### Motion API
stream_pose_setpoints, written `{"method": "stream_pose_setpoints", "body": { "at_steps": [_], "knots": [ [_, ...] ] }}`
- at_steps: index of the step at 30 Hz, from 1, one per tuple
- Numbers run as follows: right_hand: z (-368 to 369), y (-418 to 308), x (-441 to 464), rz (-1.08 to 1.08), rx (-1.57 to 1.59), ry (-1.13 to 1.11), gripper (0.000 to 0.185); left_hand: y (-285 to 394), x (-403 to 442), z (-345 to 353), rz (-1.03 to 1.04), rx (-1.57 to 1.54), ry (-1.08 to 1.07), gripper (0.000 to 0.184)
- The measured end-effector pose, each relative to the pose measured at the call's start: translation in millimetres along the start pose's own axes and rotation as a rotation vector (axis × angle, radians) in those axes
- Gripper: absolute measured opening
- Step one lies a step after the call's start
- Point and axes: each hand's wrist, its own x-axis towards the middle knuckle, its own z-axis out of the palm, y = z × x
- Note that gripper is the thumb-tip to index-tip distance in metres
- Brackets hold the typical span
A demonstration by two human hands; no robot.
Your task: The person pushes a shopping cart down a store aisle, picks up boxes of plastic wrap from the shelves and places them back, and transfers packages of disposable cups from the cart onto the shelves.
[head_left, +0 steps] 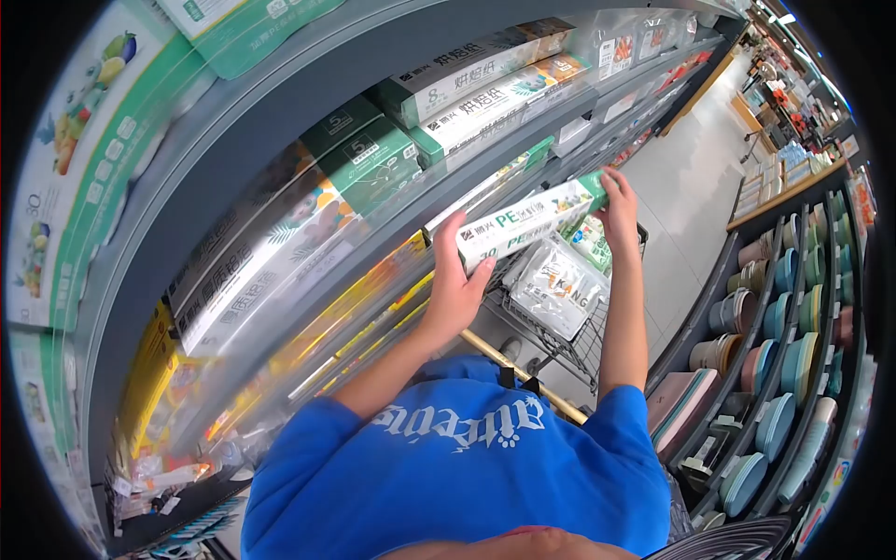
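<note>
Between my two hands is a long, narrow white and green box of PE cling film [527, 219], marked 30, tilted with its right end higher. My left hand [455, 280] grips its near left end, thumb underneath and fingers along the side. At the green right end, my right hand [618, 213] has its fingers wrapped around the corner. Below the box stands a wire shopping cart [583, 350]. Inside the cart lie a clear-wrapped white pack [560, 285] lettered KANG and a green and white pack [592, 241], partly hidden by my right hand.
Shelves on the left hold baking paper boxes [504, 103], dark green boxes [369, 154] and yellow boxes [154, 373]. Bowls and pots [733, 308] fill a rack on the right. A grey tiled aisle [691, 187] runs ahead, with a wooden display stand [784, 191] beside it.
</note>
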Motion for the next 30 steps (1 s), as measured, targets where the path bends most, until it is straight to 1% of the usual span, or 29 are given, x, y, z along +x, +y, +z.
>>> {"method": "stream_pose_setpoints", "body": {
  "at_steps": [2, 6, 9, 12, 13, 14, 17, 18, 22, 25, 28, 30],
  "knots": [
    [8, -4, 20, -0.067, 0.051, 0.006, 0.039, 11, -3, 3, -0.053, -0.106, 0.024, 0.088],
    [39, -22, 38, -0.145, 0.048, 0.063, 0.04, 14, -18, 10, -0.007, 0.035, 0.034, 0.095],
    [61, -26, 44, -0.152, 0.023, 0.001, 0.041, -9, -23, 13, 0.091, 0.141, 0.08, 0.096],
    [72, -14, 62, -0.149, 0.013, 0.011, 0.043, -7, -28, 15, -0.035, 0.079, 0.085, 0.096],
    [76, -12, 66, -0.151, -0.004, 0.019, 0.044, -8, -29, 14, -0.038, 0.1, 0.083, 0.096],
    [82, -11, 69, -0.154, -0.061, 0.07, 0.045, -10, -30, 13, -0.039, 0.122, 0.081, 0.096],
    [92, 8, 87, -0.354, -0.483, 0.297, 0.045, -19, -32, 13, -0.047, 0.197, 0.089, 0.096],
    [102, -14, 64, -0.387, -0.509, 0.31, 0.042, -20, -33, 14, -0.051, 0.222, 0.094, 0.096],
    [112, 2, 77, -0.563, -0.539, 0.342, 0.039, -22, -32, 17, -0.047, 0.197, 0.115, 0.097],
    [122, 9, 74, -0.562, -0.488, 0.339, 0.039, -23, -29, 17, -0.027, 0.211, 0.137, 0.097],
    [132, 9, 63, -0.428, -0.575, 0.312, 0.039, -22, -27, 16, -0.022, 0.231, 0.133, 0.098],
    [136, 19, 64, -0.471, -0.591, 0.33, 0.038, -25, -27, 15, -0.021, 0.243, 0.132, 0.098]
  ]
}}
